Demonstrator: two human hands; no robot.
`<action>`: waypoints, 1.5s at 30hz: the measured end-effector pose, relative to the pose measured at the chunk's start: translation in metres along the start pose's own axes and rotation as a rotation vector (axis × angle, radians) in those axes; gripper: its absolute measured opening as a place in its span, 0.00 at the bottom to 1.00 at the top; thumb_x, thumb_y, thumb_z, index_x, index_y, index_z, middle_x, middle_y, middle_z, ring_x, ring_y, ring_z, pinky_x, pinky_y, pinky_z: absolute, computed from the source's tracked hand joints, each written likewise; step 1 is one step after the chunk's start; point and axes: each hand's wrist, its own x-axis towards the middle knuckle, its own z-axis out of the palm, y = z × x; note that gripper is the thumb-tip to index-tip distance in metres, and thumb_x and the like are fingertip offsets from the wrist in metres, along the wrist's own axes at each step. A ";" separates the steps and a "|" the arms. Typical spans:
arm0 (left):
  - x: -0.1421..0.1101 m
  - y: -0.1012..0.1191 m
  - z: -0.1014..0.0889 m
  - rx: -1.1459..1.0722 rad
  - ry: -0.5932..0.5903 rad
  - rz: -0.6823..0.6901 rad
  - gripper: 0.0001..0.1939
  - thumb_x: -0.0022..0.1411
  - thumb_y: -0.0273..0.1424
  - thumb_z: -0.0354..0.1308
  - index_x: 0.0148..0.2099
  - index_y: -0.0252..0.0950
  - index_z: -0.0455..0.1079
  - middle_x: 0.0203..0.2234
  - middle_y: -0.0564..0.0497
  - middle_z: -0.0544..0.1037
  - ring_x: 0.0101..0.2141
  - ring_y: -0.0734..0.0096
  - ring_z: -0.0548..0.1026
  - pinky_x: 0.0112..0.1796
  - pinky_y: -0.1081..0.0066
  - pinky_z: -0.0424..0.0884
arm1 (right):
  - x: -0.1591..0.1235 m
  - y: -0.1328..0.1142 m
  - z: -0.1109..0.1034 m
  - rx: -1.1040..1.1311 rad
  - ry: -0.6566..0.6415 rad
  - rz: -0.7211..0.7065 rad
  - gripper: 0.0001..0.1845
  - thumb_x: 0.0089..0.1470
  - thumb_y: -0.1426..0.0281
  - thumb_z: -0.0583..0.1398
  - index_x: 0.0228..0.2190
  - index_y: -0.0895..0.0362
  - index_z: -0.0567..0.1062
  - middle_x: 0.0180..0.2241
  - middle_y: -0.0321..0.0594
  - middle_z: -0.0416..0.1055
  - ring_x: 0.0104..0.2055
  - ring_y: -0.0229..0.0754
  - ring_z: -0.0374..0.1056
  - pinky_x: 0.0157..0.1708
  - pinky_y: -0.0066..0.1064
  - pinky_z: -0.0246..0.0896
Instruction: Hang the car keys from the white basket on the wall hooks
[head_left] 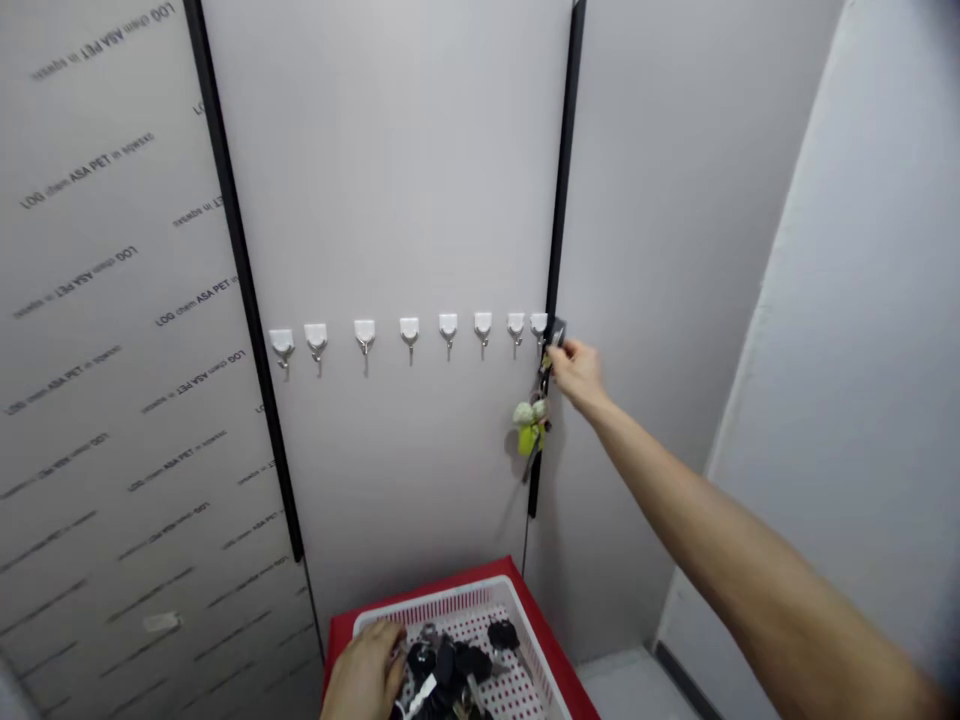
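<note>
My right hand [579, 372] pinches a bunch of keys [546, 372] at the rightmost white hook [538, 326]. A dark key head shows above the fingers. Below them dangles a keyring charm [529, 428], pale green and bright yellow, beside a long dark piece. Whether the ring is over the hook's wire, I cannot tell. Low in the view, my left hand [365, 668] lies over the left rim of a white plastic basket [529, 640], its fingers curled around the edge. Beside those fingers is a pile of black-headed keys [450, 665] inside the basket.
Several more white adhesive hooks [409, 335] run in a row to the left on the pale wall panel [397, 200]. Black strips [238, 235] edge the panel. The basket stands on a red surface [517, 575]. Another wall [855, 350] rises at the right.
</note>
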 end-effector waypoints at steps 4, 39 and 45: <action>0.008 -0.003 -0.001 0.017 0.024 -0.029 0.14 0.50 0.28 0.41 0.38 0.35 0.62 0.38 0.49 0.68 0.39 0.72 0.64 0.40 0.74 0.57 | 0.006 -0.029 -0.015 0.308 -0.015 -0.033 0.07 0.40 0.69 0.49 0.20 0.60 0.64 0.13 0.30 0.56 0.15 0.29 0.52 0.16 0.22 0.49; 0.094 0.085 -0.127 -1.337 -0.069 0.045 0.29 0.46 0.52 0.28 0.12 0.33 0.51 0.03 0.56 0.56 0.07 0.84 0.53 0.12 0.80 0.45 | -0.127 -0.047 0.047 1.144 -1.012 0.513 0.30 0.41 0.48 0.33 0.07 0.58 0.49 0.07 0.29 0.45 0.08 0.27 0.40 0.11 0.22 0.40; 0.100 0.096 -0.124 -1.324 -0.075 0.080 0.30 0.47 0.51 0.26 0.11 0.33 0.50 0.03 0.56 0.54 0.07 0.84 0.51 0.12 0.80 0.44 | -0.130 -0.048 0.047 1.165 -1.070 0.563 0.30 0.40 0.48 0.33 0.07 0.58 0.49 0.05 0.29 0.45 0.08 0.27 0.39 0.10 0.22 0.38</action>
